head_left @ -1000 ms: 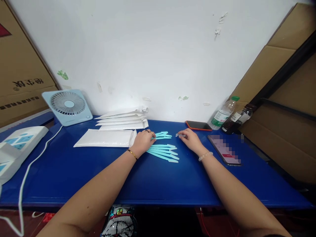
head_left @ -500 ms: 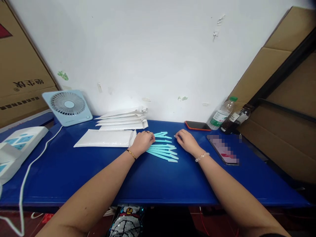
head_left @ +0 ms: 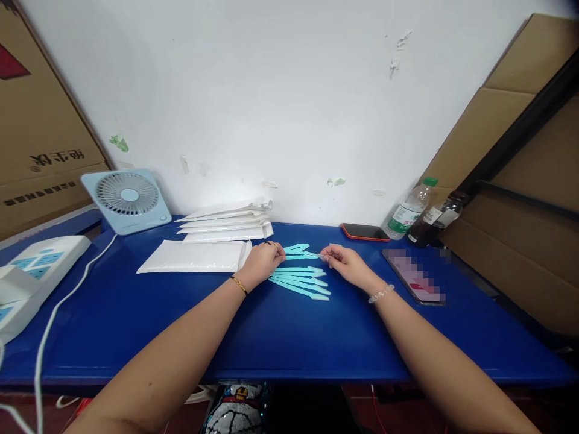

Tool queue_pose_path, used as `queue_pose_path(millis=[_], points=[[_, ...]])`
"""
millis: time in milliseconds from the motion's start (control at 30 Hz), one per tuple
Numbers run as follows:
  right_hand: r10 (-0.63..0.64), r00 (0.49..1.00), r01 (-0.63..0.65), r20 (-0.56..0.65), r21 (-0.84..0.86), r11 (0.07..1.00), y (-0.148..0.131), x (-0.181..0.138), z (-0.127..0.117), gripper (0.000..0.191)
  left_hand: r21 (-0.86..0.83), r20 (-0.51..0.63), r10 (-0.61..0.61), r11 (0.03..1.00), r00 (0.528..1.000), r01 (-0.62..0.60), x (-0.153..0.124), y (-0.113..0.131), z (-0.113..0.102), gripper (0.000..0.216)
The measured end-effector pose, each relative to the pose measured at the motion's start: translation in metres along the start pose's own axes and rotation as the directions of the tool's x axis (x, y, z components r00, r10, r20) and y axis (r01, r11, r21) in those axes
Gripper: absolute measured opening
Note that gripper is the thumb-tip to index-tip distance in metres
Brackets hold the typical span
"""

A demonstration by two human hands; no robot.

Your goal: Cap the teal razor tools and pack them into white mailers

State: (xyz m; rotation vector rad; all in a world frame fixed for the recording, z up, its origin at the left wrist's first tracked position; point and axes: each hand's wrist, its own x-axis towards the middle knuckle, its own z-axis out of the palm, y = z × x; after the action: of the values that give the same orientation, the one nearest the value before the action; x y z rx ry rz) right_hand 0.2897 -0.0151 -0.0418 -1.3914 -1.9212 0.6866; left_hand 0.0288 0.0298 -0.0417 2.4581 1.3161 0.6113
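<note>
My left hand point(head_left: 263, 261) pinches the handle of a turquoise eyebrow razor point(head_left: 296, 257), whose head points right. Between the fingertips of my right hand point(head_left: 347, 264) is a small clear cap point(head_left: 322, 257), up against the razor's head; whether it sits over the blade is too small to tell. Several more turquoise razors point(head_left: 298, 284) lie fanned out on the blue table just nearer to me. Behind the held one, other razors point(head_left: 297, 247) overlap, partly hidden by my left hand. A white padded mailer point(head_left: 192, 256) lies left of that hand.
More white mailers point(head_left: 226, 224) are stacked by the wall. A light blue fan point(head_left: 130, 199) and a power strip point(head_left: 40, 265) stand left. To the right are an orange-edged phone point(head_left: 365, 232), another phone point(head_left: 414, 276), a water bottle point(head_left: 404, 217) and a dark bottle point(head_left: 427, 228).
My right hand has brought the clear cap leftward to the head of the held razor. My left hand stays almost in place, still pinching the razor's handle.
</note>
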Motion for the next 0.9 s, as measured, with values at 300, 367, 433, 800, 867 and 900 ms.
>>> queue_pose_path(millis=[300,367,433,800,867,900], points=[[0.006,0.999,-0.007,0.054,0.011,1.0,0.002,0.003,0.005,0.029,-0.007,0.011,-0.003,1.0,1.0,0.003,0.002,0.001,0.003,0.011],[0.012,1.0,-0.012,0.018,0.006,1.0,0.005,0.003,0.004,0.029,-0.013,0.009,-0.001,1.0,1.0,0.001,0.002,-0.001,0.004,0.011],[0.02,1.0,-0.02,-0.022,-0.002,1.0,0.008,0.003,0.001,0.029,-0.018,0.011,-0.002,1.0,1.0,0.002,0.002,-0.002,0.005,0.011],[0.023,0.999,-0.027,0.042,0.092,0.995,0.001,0.003,0.009,0.029,-0.062,0.025,0.005,0.998,1.0,-0.004,0.003,0.004,0.004,0.012],[0.017,0.998,-0.024,0.066,0.102,0.995,-0.003,0.001,0.012,0.029,-0.047,0.062,0.013,0.999,0.998,-0.01,0.002,0.008,0.002,0.012],[0.01,0.996,-0.017,0.084,0.091,0.996,-0.004,0.001,0.011,0.029,-0.039,0.088,0.017,0.999,0.996,-0.013,0.001,0.01,0.001,0.012]])
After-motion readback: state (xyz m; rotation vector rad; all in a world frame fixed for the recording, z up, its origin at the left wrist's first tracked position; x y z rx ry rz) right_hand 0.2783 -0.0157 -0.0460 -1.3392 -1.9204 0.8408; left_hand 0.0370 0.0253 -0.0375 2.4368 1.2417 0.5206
